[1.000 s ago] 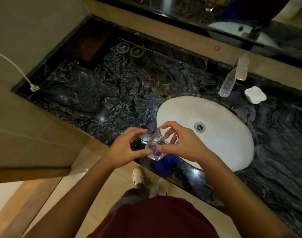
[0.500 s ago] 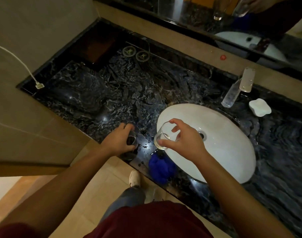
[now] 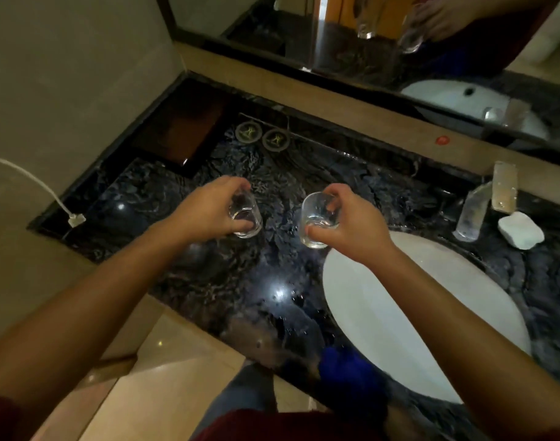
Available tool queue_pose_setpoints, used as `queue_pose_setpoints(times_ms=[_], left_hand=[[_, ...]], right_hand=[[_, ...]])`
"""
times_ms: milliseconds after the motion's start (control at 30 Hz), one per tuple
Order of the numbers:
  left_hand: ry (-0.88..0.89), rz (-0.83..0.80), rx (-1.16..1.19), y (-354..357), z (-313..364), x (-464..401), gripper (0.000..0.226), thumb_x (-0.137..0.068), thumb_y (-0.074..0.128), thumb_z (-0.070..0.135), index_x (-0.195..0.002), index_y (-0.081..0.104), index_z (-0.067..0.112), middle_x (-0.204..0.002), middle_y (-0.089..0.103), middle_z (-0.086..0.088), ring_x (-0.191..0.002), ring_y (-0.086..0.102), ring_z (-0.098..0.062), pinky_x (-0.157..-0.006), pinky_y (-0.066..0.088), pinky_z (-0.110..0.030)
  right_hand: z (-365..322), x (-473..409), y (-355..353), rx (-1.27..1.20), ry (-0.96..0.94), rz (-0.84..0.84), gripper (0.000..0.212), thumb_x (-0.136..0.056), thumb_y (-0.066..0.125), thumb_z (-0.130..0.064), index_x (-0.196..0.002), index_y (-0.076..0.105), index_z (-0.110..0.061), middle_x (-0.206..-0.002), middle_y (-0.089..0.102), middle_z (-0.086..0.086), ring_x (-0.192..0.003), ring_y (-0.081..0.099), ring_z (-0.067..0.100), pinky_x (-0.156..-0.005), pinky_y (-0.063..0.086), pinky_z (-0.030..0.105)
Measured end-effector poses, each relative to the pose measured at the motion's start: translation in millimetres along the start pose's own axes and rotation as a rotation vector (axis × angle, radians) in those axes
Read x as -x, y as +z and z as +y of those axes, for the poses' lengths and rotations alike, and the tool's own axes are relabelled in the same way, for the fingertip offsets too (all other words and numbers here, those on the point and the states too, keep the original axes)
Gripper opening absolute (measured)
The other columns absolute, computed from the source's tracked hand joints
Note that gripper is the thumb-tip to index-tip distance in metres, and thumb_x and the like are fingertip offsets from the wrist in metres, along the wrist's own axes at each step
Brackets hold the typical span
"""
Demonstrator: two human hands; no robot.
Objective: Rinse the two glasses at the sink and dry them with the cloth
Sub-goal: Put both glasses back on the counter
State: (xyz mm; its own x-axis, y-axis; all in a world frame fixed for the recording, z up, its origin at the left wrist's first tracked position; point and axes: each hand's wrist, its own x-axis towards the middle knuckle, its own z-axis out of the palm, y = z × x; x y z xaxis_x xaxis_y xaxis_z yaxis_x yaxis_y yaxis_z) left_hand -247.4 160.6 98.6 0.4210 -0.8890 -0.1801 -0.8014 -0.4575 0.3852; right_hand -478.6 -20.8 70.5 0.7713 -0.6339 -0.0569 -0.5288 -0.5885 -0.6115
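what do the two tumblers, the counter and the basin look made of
Tumblers: clear glass, seemingly; the counter shows through them.
Counter: polished dark veined stone, probably marble; it mirrors the lamp.
Basin: smooth white, probably glazed ceramic.

Clear smooth glasses (image 3: 245,214); glossy dark veined stone surface (image 3: 183,281); smooth white glazed sink (image 3: 399,313); fuzzy blue cloth (image 3: 345,374).
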Motion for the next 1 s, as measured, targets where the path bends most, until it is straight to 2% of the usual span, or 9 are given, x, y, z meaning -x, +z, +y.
queue_pose_setpoints(times_ms=[133,233,367,533,700,867,1000], left_hand=[[0.083,0.005,-0.071,-32.8,-32.9,-63.4,0.08,-0.076,0.087,0.047,-0.144,0.051,0.024,-0.139,0.058,-0.001,-0.116,0.063,-0.023,-0.098,0.053,-0.044],[0.118,0.005,-0.119,-49.0,-56.1,-117.2,0.081,-0.078,0.086,0.047,-0.146,0.049,0.021,-0.141,0.057,-0.005,-0.119,0.062,-0.028,-0.098,0.052,-0.043],[0.131,0.03,-0.134,-55.1,-81.9,-186.7,0.079,-0.08,0.086,0.039,-0.146,0.048,0.018,-0.139,0.055,-0.009,-0.12,0.061,-0.032,-0.097,0.053,-0.045],[0.13,0.054,-0.149,-53.2,-106.8,-252.8,0.08,-0.08,0.086,0.037,-0.147,0.047,0.019,-0.142,0.053,-0.009,-0.119,0.062,-0.033,-0.092,0.051,-0.042],[0.144,0.025,-0.133,-44.2,-125.7,-293.7,0.081,-0.079,0.086,0.036,-0.147,0.046,0.02,-0.143,0.051,-0.009,-0.12,0.061,-0.033,-0.091,0.05,-0.041],[0.099,0.047,-0.08,-36.8,-131.7,-309.2,0.081,-0.077,0.087,0.041,-0.144,0.048,0.02,-0.138,0.054,-0.008,-0.121,0.06,-0.032,-0.095,0.049,-0.043],[0.107,-0.003,-0.071,-27.3,-134.6,-318.1,0.081,-0.077,0.088,0.04,-0.145,0.049,0.02,-0.14,0.052,-0.008,-0.121,0.061,-0.032,-0.094,0.05,-0.041]], right_hand=[[-18.1,-65.7,11.8,0.008,0.023,0.044,0.086,-0.07,0.082,-0.063,-0.142,0.048,-0.03,-0.124,0.07,-0.005,-0.106,0.069,0.021,-0.082,0.053,0.034],[-28.0,-120.1,27.4,0.019,0.047,0.065,0.087,-0.072,0.083,-0.061,-0.145,0.046,-0.03,-0.13,0.069,-0.004,-0.113,0.068,0.022,-0.085,0.055,0.036],[-34.0,-195.2,51.9,0.013,0.064,0.11,0.088,-0.073,0.084,-0.056,-0.147,0.045,-0.027,-0.134,0.068,-0.001,-0.116,0.067,0.024,-0.082,0.052,0.034],[-28.1,-262.4,76.4,-0.01,0.118,0.145,0.09,-0.069,0.086,-0.054,-0.147,0.048,-0.03,-0.134,0.068,0.002,-0.117,0.067,0.025,-0.089,0.053,0.036],[-20.4,-296.8,97.8,0.018,0.153,0.17,0.083,-0.073,0.085,-0.053,-0.144,0.049,-0.03,-0.132,0.07,0.001,-0.115,0.068,0.026,-0.088,0.056,0.038],[-20.9,-307.2,106.6,0.056,0.162,0.134,0.087,-0.075,0.085,-0.05,-0.149,0.045,-0.029,-0.137,0.067,0.004,-0.119,0.066,0.029,-0.091,0.057,0.04],[-22.1,-315.2,107.7,0.078,0.181,0.126,0.086,-0.075,0.086,-0.049,-0.149,0.046,-0.029,-0.138,0.067,0.004,-0.12,0.066,0.03,-0.093,0.057,0.041]])
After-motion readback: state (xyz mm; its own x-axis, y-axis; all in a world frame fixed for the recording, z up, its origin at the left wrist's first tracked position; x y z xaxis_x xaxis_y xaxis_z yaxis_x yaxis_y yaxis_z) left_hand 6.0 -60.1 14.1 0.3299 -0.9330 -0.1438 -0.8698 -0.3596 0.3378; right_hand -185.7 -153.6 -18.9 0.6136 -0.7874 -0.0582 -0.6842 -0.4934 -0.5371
